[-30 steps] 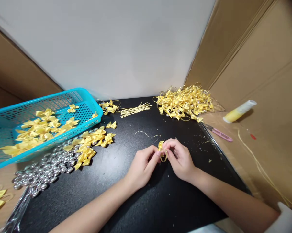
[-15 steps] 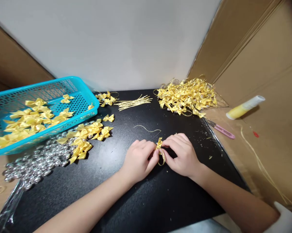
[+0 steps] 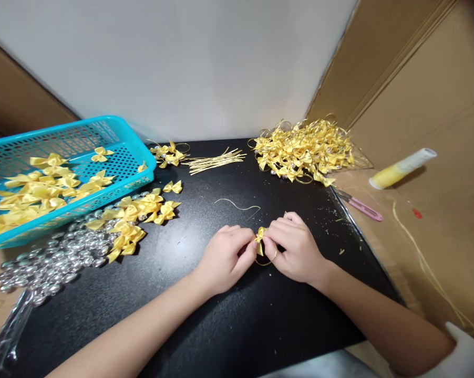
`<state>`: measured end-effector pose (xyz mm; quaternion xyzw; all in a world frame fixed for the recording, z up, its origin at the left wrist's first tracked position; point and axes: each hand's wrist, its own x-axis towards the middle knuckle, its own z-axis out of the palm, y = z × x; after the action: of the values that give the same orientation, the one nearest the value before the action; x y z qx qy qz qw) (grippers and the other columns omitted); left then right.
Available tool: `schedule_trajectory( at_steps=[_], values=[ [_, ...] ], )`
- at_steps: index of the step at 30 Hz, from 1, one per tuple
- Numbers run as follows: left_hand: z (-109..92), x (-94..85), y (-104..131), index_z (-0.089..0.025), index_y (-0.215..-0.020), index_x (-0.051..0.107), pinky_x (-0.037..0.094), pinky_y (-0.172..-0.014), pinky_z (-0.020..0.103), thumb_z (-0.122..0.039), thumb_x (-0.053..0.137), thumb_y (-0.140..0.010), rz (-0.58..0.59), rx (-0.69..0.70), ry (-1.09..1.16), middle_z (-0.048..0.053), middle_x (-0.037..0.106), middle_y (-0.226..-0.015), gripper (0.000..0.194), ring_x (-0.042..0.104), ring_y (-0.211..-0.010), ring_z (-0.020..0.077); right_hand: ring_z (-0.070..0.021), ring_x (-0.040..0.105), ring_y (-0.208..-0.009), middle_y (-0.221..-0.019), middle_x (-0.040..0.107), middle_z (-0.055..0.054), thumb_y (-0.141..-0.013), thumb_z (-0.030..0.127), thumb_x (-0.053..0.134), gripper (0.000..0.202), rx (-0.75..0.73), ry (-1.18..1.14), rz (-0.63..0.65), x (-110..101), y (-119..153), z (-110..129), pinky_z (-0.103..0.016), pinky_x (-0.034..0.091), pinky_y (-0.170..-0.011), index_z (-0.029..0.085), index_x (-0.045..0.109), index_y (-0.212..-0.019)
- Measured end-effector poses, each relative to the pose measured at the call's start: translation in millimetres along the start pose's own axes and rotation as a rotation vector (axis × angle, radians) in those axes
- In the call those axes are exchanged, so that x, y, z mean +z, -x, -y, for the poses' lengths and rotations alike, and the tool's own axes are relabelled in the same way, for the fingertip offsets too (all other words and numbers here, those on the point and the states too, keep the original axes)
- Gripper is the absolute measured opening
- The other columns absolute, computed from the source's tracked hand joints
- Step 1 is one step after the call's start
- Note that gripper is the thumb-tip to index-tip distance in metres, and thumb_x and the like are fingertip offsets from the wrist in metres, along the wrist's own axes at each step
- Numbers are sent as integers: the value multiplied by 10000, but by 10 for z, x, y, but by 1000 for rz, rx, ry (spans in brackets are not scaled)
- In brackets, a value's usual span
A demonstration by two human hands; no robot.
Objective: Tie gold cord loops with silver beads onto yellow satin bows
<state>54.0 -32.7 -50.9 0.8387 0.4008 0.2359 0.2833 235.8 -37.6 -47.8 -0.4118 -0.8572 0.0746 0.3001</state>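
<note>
Between my two hands is a small yellow ribbon bow, held just above the black tabletop. My left hand pinches its left side with thumb and forefinger. From the other side my right hand grips the bow with closed fingers. A thin gold cord loops below the bow toward my right fingers. The bow's centre is partly hidden by fingertips. Beyond my hands a loose thin thread lies curved on the table.
A turquoise basket with yellow bows stands left. Silver beads and loose bows lie before it. Gold cord strips and a heap of finished-looking bows lie at the back. A pink cutter and a tube are right.
The bow has turned between my fingers, and a yellow tail now hangs downward. The cord loop below it looks wider and reaches toward my right hand. The view has shifted slightly.
</note>
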Motion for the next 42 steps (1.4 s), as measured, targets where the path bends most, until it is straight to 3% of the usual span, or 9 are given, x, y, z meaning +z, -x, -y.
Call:
schedule_trajectory(
  at_steps=[6,14,18,21,27,37,42],
  values=[
    [11,-27,-19,-193,-598,393,332,-613,269,-280,392,-938,9,-14,253,-43,391,-552,351,404,-558,121,-105,391,-503,-531,424,47,-876,173,469,262,103,-203,-70,-21,-12,10,-288,308,-617,197,452,-615],
    [30,-45,9,-195,-641,446,372,-633,278,-269,329,-923,48,-54,367,-13,485,-599,314,476,-611,140,-106,444,-514,-535,486,38,-899,222,474,280,154,-345,2,-49,-9,-9,-269,356,-607,194,496,-622],
    [1,-15,42,-200,-787,511,392,-661,293,-270,496,-803,-25,-17,241,-4,572,-693,73,517,-658,156,-107,444,-500,-520,470,36,-895,215,483,295,211,-319,-65,-21,8,29,-266,358,-588,192,497,-601],
    [-17,42,59,-207,-813,503,384,-651,298,-338,609,-765,-124,-43,80,-8,577,-696,175,514,-647,160,-107,434,-488,-518,473,36,-891,208,488,288,227,-289,-102,4,17,66,-269,358,-589,192,515,-604],
    [-5,74,58,-204,-779,518,388,-659,301,-318,467,-911,-157,-71,31,7,596,-695,182,530,-664,163,-100,418,-483,-504,435,46,-872,206,508,313,216,-262,-103,31,21,88,-261,346,-580,195,461,-563],
    [1,55,33,-198,-694,500,387,-637,278,-329,459,-912,-119,-77,143,-13,528,-608,258,487,-604,143,-95,397,-480,-503,412,58,-854,204,510,288,138,-197,-90,13,3,17,-287,318,-604,198,441,-574],
    [40,69,45,-192,-743,521,386,-645,272,-299,466,-924,-146,-61,163,-11,549,-646,217,493,-614,138,-107,418,-500,-539,446,53,-780,137,512,139,52,-217,-102,-70,-5,5,-306,324,-629,204,500,-659]
  ],
)
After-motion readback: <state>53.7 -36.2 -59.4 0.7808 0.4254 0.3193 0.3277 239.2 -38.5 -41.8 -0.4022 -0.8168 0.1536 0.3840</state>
